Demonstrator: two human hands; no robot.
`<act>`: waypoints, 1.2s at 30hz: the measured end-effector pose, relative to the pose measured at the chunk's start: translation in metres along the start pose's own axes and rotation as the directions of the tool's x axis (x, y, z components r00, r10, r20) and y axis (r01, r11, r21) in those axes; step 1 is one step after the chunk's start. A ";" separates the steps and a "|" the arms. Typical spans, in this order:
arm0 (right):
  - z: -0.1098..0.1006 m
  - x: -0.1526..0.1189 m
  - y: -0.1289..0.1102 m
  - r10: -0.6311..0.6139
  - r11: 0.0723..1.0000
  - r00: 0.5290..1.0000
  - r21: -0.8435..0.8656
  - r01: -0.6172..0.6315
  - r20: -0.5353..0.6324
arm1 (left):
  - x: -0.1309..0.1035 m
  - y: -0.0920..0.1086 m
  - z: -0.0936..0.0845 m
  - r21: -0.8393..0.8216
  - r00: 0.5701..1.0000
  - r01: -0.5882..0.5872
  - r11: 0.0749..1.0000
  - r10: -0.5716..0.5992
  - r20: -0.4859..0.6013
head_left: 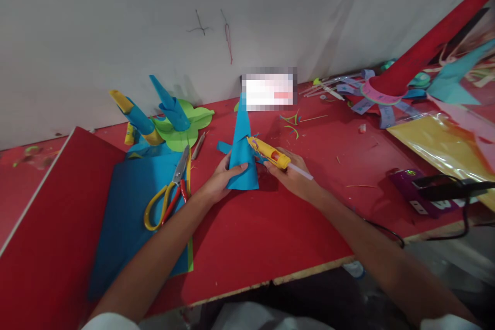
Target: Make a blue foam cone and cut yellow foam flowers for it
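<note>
A blue paper cone stands near the middle of the red table, its narrow end pointing up and away. My left hand grips the cone's lower left side, the thumb lying across its front. In my right hand is a yellow hot glue gun, with a pale glue stick jutting from its back end. The gun's nozzle touches or nearly touches the overlapping paper on the cone's right side. A blue paper strip sticks out behind the cone on the left. My right fingers are partly hidden under the gun.
Scissors lie on blue sheets at the left, beside a red board. Behind them are a green paper flower and a yellow-tipped paper roll. At right are a purple power strip with a cable and a red cone.
</note>
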State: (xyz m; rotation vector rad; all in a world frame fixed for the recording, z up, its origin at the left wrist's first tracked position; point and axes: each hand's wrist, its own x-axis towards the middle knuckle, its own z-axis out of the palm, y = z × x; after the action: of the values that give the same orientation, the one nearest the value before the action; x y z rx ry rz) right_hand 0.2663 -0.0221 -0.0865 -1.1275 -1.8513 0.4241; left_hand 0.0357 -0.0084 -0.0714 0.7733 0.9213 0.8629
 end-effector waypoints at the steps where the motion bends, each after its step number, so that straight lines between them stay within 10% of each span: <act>1: 0.000 0.000 0.000 -0.023 1.000 1.000 -0.013 0.023 0.001 | 0.000 0.000 0.001 0.001 1.000 0.004 1.000 -0.004 -0.018; 36: 0.005 -0.007 -0.001 -0.083 0.996 0.996 -0.018 0.084 0.042 | -0.002 -0.001 0.003 0.055 1.000 -0.011 0.998 0.009 0.024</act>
State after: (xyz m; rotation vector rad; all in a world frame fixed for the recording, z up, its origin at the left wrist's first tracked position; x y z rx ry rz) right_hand 0.2627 -0.0276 -0.0921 -1.0578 -1.9347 0.3845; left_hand 0.0384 -0.0108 -0.0703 0.8352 0.9241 0.8382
